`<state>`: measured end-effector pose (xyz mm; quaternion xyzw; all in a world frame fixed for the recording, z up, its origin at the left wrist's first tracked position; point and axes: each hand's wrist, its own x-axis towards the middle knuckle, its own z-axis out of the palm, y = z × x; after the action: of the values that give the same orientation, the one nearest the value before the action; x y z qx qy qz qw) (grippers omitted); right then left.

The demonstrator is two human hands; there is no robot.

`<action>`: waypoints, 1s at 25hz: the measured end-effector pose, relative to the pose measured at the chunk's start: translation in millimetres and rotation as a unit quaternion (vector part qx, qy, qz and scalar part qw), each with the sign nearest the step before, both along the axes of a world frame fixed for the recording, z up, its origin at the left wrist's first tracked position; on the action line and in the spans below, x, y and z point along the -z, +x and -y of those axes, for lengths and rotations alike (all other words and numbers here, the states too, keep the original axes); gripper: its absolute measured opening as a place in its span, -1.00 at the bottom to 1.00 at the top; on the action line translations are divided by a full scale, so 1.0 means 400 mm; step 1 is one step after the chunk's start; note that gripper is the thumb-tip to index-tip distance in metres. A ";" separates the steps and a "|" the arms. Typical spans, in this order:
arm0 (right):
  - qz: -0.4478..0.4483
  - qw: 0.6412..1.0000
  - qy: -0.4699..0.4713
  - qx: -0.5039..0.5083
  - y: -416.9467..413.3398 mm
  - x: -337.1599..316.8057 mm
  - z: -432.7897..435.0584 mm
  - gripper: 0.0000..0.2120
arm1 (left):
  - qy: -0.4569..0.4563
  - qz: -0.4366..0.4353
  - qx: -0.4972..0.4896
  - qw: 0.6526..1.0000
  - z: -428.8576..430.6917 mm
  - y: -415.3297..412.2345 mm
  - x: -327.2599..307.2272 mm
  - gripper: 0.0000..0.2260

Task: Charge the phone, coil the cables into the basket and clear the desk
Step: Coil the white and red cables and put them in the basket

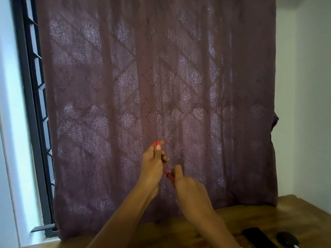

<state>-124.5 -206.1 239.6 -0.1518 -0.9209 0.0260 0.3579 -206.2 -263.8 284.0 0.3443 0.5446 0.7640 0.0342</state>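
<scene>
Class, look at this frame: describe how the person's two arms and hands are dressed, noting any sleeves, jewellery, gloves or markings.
Both arms are bare: the left forearm and right forearm show no sleeve down to the frame's edge. The left hand and right hand wear no gloves, and no ring, watch or bracelet is visible. A short, plain thumbnail shows on the left.

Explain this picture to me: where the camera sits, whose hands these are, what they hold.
No machine here: a person wears one camera on the head, so both arms are their own. The left hand pinches a red cable, folded at its fingertips; the right hand grips what looks like the same cable lower down. Behind hangs a purple curtain. On the wooden desk lie a dark phone and a small dark round thing I cannot identify.
</scene>
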 end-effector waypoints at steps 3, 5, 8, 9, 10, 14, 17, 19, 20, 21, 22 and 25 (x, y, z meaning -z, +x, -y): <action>-0.072 0.981 0.182 -0.019 0.012 -0.015 -0.019 -0.66 | -0.048 -0.074 -0.029 0.996 0.005 -0.013 0.023 -0.78; -0.101 0.965 0.224 -0.091 0.009 -0.027 -0.034 -0.77 | -0.079 -0.116 -0.012 0.990 0.009 -0.017 0.034 -0.78; -0.134 0.964 0.184 -0.135 0.028 -0.072 -0.054 -0.80 | -0.110 -0.155 0.050 0.980 0.023 -0.004 0.035 -0.78; -0.153 0.966 0.152 -0.141 0.037 -0.092 -0.064 -0.77 | -0.119 -0.163 0.074 0.977 0.029 0.003 0.034 -0.77; -0.161 0.968 0.110 -0.159 0.044 -0.112 -0.075 -0.74 | -0.128 -0.160 0.102 0.973 0.035 0.010 0.033 -0.73; -0.140 0.961 -0.023 -0.236 0.062 -0.182 -0.118 -0.70 | -0.149 -0.074 0.231 0.959 0.043 0.036 0.019 -0.72; -0.175 0.949 -0.077 -0.251 0.051 -0.196 -0.145 -0.64 | -0.114 0.030 0.325 0.939 0.044 0.055 0.008 -0.71; -0.230 0.938 -0.104 -0.237 0.038 -0.187 -0.163 -0.56 | -0.077 0.080 0.383 0.917 0.049 0.069 0.001 -0.71; -0.259 0.930 -0.126 -0.227 0.032 -0.180 -0.173 -0.54 | -0.057 0.100 0.405 0.907 0.049 0.072 -0.001 -0.70; -0.278 0.924 -0.153 -0.215 0.024 -0.170 -0.183 -0.54 | -0.038 0.115 0.420 0.900 0.048 0.074 -0.002 -0.69; -0.286 0.921 -0.177 -0.197 0.015 -0.155 -0.187 -0.55 | -0.020 0.128 0.428 0.894 0.045 0.076 -0.003 -0.69; -0.262 0.929 -0.231 -0.118 -0.008 -0.082 -0.169 -0.62 | 0.036 0.150 0.417 0.896 0.025 0.076 0.004 -0.67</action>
<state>-127.6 -138.6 272.5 -0.1084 -0.7740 0.3191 0.5361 -175.9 -273.6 282.6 0.4219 0.3118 0.7411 0.4189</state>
